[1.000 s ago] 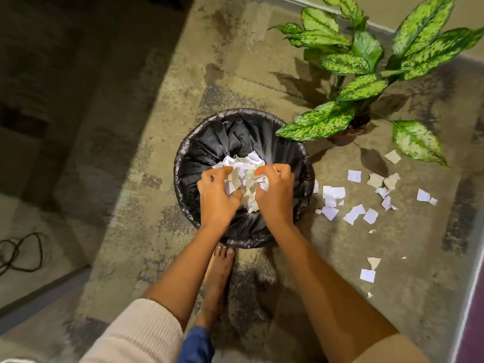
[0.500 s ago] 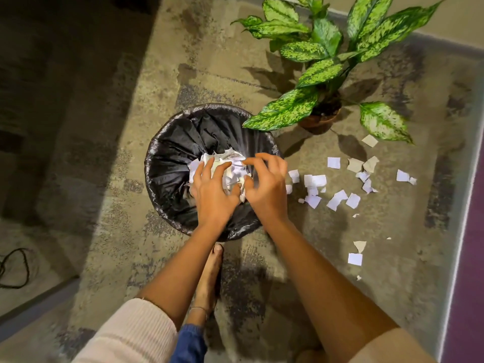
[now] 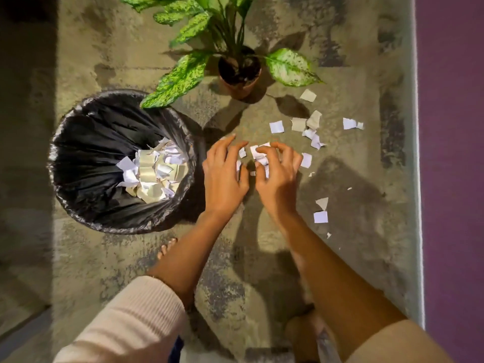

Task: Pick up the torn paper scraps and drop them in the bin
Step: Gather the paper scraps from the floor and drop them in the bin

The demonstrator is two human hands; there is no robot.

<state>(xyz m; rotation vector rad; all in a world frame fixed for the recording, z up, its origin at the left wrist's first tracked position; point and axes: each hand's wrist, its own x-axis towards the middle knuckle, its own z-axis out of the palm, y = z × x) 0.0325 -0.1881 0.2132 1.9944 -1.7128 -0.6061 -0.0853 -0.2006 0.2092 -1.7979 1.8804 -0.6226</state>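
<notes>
A round bin (image 3: 86,205) lined with a black bag stands at left, with a heap of torn paper (image 3: 153,174) at its bottom. Several white paper scraps (image 3: 309,128) lie scattered on the rug to its right. My left hand (image 3: 224,174) reaches over the nearest scraps with fingers spread, touching the rug. My right hand (image 3: 277,171) is beside it, fingers curled down onto a small cluster of scraps (image 3: 258,153) and raking them together. Whether it holds any is unclear. Two more scraps (image 3: 320,210) lie nearer me at right.
A potted plant (image 3: 239,72) with large speckled leaves stands just beyond the scraps; one leaf (image 3: 178,79) overhangs the bin's rim. A purple surface (image 3: 450,153) borders the rug on the right. My bare foot (image 3: 165,248) shows below the bin.
Both hands let the paper bundle fall into the bin, then moved right onto the scraps on the rug. The view shifted right as well.
</notes>
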